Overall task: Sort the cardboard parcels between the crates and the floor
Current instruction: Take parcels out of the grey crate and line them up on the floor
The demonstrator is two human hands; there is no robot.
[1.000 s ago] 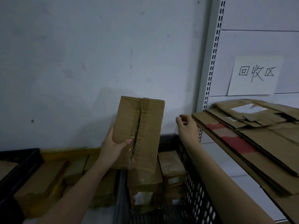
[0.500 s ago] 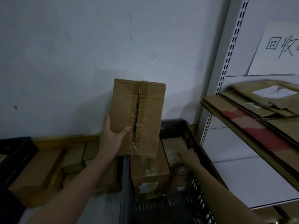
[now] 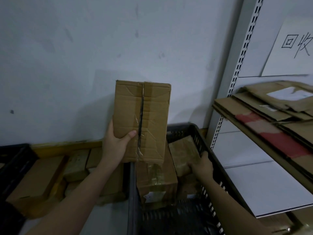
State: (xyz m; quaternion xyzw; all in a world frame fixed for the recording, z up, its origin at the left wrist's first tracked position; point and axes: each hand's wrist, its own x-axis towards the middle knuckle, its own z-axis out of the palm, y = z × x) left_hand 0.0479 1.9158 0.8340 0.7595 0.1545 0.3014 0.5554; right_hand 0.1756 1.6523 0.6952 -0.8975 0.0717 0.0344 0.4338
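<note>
At the far left a second black crate (image 3: 15, 160) shows only its corner, its contents out of sight. Next to it, along the yellow skirting at the foot of the wall, several cardboard parcels on the floor (image 3: 50, 173) lie flat and close together — judging by them, part of the sorting is already done.

The left hand (image 3: 116, 143) holds a raised parcel (image 3: 144, 121) upright in front of the wall, above the near crate's left edge; its grip is closed on the lower left corner, thumb across the front face, fingers behind. This parcel is a tall brown box, creased and dented, with clear tape peeling along a centre seam that has split into a dark slit.

Below and to the right stands the black crate (image 3: 199, 141), slotted walls, still holding at least two parcels: a taped one with a white label (image 3: 155, 180) and, beside it, a flatter parcel (image 3: 183, 153). The right hand (image 3: 201, 165) reaches into the crate and grips that flatter one at its near right corner, fingers curled over the edge. So the crate is not yet emptied, and I judge the task roughly midway.

On the right, a shelf carries flattened cardboard sheets (image 3: 271, 112) under a handwritten paper sign (image 3: 294, 48).
</note>
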